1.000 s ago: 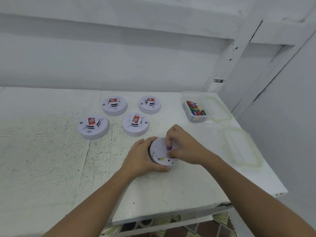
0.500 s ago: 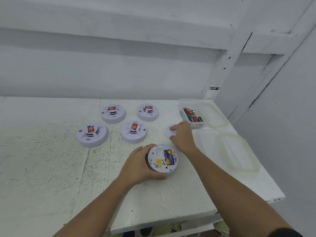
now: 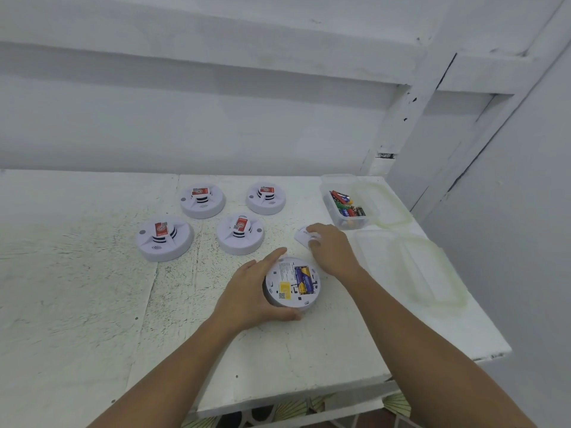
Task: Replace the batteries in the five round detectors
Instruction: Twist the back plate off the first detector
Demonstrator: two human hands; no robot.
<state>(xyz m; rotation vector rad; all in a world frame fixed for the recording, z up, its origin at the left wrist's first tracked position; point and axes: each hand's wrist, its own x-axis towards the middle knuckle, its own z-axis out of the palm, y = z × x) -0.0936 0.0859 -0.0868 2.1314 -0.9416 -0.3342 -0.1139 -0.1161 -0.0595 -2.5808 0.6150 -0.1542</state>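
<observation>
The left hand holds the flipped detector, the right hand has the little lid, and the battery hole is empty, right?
Not empty. The head view shows batteries sitting inside the flipped detector. The rest is right: the left hand holds it, and the right hand has the little lid.

four detectors point(image 3: 240, 239) behind upturned detector point(image 3: 292, 284) | cover point(image 3: 302, 237) right-behind it | battery box point(image 3: 338, 178) far right
</observation>
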